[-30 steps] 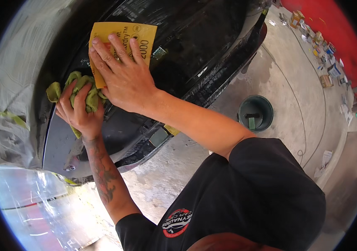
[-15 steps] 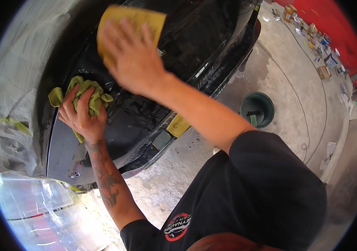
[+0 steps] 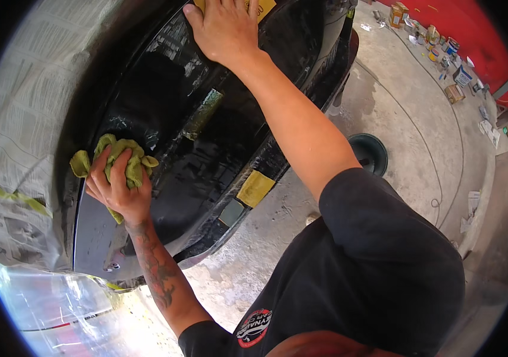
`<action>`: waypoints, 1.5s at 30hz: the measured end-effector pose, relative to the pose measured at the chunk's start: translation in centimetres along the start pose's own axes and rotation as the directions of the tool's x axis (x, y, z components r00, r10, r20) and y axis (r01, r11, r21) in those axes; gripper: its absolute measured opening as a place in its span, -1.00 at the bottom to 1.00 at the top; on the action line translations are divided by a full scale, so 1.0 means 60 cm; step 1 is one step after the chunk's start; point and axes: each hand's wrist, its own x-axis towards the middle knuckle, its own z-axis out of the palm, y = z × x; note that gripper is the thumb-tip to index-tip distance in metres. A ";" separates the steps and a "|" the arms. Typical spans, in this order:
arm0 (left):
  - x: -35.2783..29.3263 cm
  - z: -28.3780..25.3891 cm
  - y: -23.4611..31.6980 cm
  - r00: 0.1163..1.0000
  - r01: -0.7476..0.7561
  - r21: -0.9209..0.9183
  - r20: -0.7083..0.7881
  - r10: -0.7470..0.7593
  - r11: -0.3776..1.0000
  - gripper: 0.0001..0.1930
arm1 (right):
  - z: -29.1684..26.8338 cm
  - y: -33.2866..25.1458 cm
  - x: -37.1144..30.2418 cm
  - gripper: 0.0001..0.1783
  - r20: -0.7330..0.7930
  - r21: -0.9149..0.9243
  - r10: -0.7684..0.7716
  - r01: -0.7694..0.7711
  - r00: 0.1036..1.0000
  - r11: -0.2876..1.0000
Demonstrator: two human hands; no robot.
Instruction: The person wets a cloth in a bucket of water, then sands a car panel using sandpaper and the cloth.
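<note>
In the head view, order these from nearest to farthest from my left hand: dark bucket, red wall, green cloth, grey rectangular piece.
1. Green cloth, gripped in your left hand.
2. Grey rectangular piece, to its right, slightly lower.
3. Dark bucket, farther right.
4. Red wall, upper right.

Right hand (image 3: pixel 228 31) farther up panel (image 3: pixel 167 77); yellow sheet (image 3: pixel 265 8) too

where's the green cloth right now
In the head view, the green cloth is left of centre, bunched under the left hand on the black panel.
</note>
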 end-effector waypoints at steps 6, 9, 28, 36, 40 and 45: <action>-0.004 -0.003 -0.001 1.000 -0.004 0.009 0.004 0.004 1.000 -0.62 | -0.002 -0.045 -0.109 -0.13 0.136 0.052 -0.157 0.151 0.978 0.987; -0.007 -0.008 -0.003 1.000 -0.006 0.001 0.021 0.006 1.000 -0.62 | -0.003 0.024 -0.030 -0.14 0.126 0.068 -0.118 0.110 0.985 0.992; 0.080 0.067 0.106 0.991 -0.046 -0.082 0.124 0.056 0.996 -0.68 | 0.008 0.190 0.126 -0.11 0.089 0.068 0.073 -0.080 0.993 0.994; 0.100 0.082 0.115 0.987 -0.074 -0.067 0.138 0.083 0.995 -0.61 | -0.007 0.309 0.220 -0.12 0.195 0.086 0.079 -0.098 0.978 0.992; 0.105 0.087 0.128 0.989 -0.036 -0.066 0.141 0.046 0.997 -0.61 | 0.018 0.359 0.257 -0.14 0.175 -0.026 0.138 -0.136 0.975 0.990; 0.097 0.078 0.121 0.990 -0.046 -0.017 0.134 0.048 0.999 -0.67 | 0.026 0.348 0.174 -0.13 0.095 0.024 -0.084 0.082 0.992 0.996</action>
